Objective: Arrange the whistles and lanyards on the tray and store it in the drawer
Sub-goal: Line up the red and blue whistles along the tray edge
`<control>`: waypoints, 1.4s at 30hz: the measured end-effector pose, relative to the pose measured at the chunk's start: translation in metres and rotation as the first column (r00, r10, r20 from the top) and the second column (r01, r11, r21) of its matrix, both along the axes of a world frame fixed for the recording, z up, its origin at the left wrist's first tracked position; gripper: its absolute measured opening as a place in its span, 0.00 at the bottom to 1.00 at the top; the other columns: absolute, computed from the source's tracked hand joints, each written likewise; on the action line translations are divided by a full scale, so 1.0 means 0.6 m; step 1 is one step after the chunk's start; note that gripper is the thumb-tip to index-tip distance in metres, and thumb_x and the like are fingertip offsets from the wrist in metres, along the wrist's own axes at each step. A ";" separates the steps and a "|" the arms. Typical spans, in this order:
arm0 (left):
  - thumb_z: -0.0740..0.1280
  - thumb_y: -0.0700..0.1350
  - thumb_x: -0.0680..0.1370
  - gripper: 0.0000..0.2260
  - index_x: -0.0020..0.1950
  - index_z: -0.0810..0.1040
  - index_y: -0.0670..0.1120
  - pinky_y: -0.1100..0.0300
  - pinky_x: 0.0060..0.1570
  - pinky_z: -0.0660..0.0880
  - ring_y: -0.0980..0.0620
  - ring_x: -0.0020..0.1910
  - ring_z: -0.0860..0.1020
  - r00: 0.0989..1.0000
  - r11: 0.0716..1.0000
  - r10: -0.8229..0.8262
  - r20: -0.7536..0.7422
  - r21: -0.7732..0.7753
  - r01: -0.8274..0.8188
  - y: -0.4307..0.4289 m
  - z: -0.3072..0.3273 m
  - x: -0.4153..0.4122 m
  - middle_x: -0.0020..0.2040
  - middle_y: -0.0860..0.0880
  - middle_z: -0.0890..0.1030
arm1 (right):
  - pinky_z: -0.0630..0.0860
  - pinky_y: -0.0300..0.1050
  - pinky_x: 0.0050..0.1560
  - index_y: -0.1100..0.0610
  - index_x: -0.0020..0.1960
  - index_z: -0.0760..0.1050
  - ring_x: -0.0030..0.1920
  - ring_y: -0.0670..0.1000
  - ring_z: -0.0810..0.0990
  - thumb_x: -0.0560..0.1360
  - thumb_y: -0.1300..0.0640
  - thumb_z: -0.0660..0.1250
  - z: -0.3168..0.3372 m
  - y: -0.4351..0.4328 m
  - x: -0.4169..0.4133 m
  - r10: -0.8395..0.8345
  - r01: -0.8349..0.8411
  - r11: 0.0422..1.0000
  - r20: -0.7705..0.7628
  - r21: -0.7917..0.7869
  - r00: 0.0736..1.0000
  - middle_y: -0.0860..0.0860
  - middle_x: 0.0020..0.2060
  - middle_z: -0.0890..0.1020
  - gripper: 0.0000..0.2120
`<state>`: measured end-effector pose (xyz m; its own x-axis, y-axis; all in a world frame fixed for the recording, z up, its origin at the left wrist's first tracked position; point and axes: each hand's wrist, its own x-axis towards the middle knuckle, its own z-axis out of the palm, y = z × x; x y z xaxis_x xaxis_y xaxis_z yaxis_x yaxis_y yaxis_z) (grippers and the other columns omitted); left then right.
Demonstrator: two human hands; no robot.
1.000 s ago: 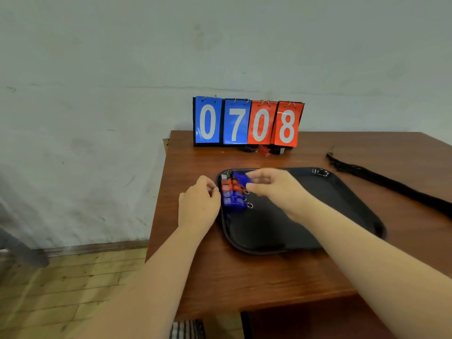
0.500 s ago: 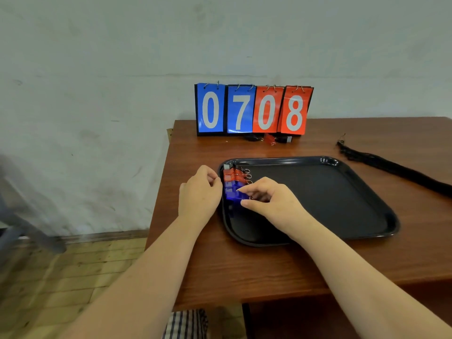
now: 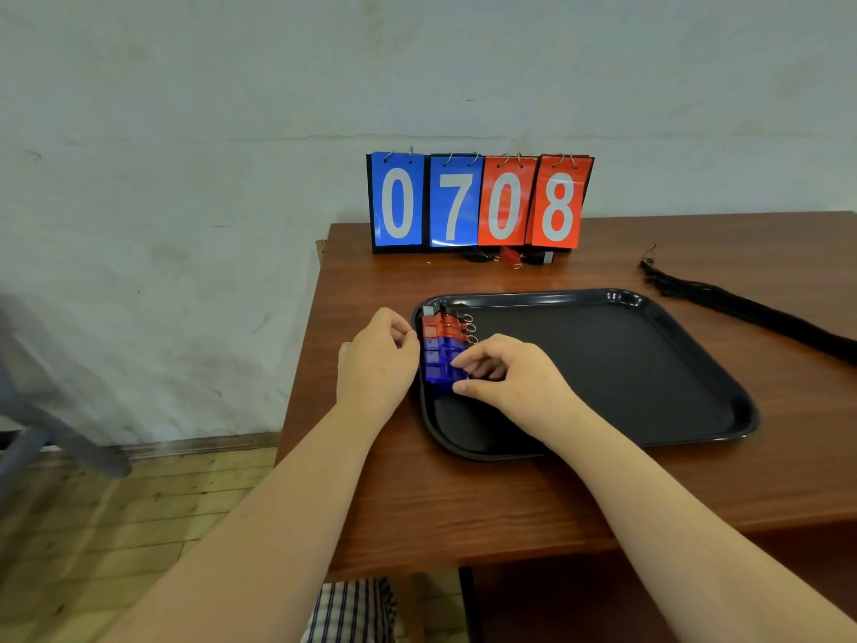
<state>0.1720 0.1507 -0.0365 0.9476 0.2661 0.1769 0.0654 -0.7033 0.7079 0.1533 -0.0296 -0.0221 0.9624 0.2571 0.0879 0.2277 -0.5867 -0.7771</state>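
Since half a second ago the right hand (image 3: 514, 378) has settled a little lower at the near end of the whistle row, and one second ago it was up at the row's far end. The left hand (image 3: 378, 364) has kept its place at the tray's left rim.

The black tray (image 3: 533, 297) lies flat on the brown surface (image 3: 463, 503). The row of whistles (image 3: 440, 350) sits in its far left corner, close along the left rim. The red whistles (image 3: 436, 324) are at the far end and the blue ones nearer, with their metal rings pointing right.

The right hand's fingers are curled. Its thumb and forefinger pinch the nearest blue whistle (image 3: 438, 374) at its right end, and that whistle lies in line with the others.

The left hand rests on the surface just outside the rim with its fingers curled in toward the row. I cannot tell whether it grips anything.

The bundle of black lanyards (image 3: 751, 313) lies on the surface to the right, well apart from the tray.

A flip scoreboard (image 3: 477, 201) reading 0708 stands at the far edge against the wall. A few loose whistles (image 3: 510, 257) lie at its foot.
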 end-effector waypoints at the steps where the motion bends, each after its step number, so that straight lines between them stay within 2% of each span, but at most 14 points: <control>1: 0.63 0.50 0.81 0.01 0.52 0.72 0.54 0.47 0.58 0.76 0.60 0.40 0.74 1.000 1.000 0.001 -0.001 0.000 -0.001 0.000 0.000 0.000 0.40 0.58 0.75 | 0.74 0.32 0.46 0.47 0.52 0.81 0.47 0.41 0.79 0.71 0.57 0.77 0.000 0.000 0.000 -0.005 0.005 1.000 -0.001 0.007 1.000 0.43 0.47 0.82 0.12; 6: 0.63 0.50 0.81 0.02 0.52 0.72 0.54 0.48 0.57 0.76 0.58 0.42 0.76 1.000 1.000 -0.003 -0.005 -0.005 0.003 0.001 -0.002 0.000 0.40 0.58 0.76 | 0.73 0.30 0.44 0.48 0.52 0.81 0.47 0.41 0.79 0.71 0.57 0.77 -0.002 0.001 0.002 -0.028 0.028 1.000 0.009 0.012 1.000 0.43 0.47 0.82 0.11; 36: 0.63 0.49 0.81 0.01 0.51 0.73 0.53 0.46 0.59 0.75 0.62 0.40 0.73 1.000 1.000 -0.005 0.024 -0.025 0.005 0.001 -0.003 -0.001 0.40 0.57 0.77 | 0.76 0.34 0.47 0.49 0.51 0.81 0.47 0.43 0.79 0.70 0.55 0.77 -0.009 0.001 0.008 -0.055 0.055 0.998 0.030 0.003 0.998 0.44 0.47 0.81 0.11; 42: 0.63 0.49 0.81 0.02 0.52 0.73 0.53 0.46 0.59 0.75 0.61 0.40 0.74 1.000 0.999 -0.007 0.027 -0.031 0.008 0.001 -0.003 -0.002 0.40 0.57 0.77 | 0.73 0.31 0.44 0.49 0.51 0.81 0.46 0.42 0.79 0.71 0.55 0.77 -0.010 0.000 0.010 -0.067 0.068 0.998 0.043 -0.010 0.997 0.44 0.46 0.80 0.10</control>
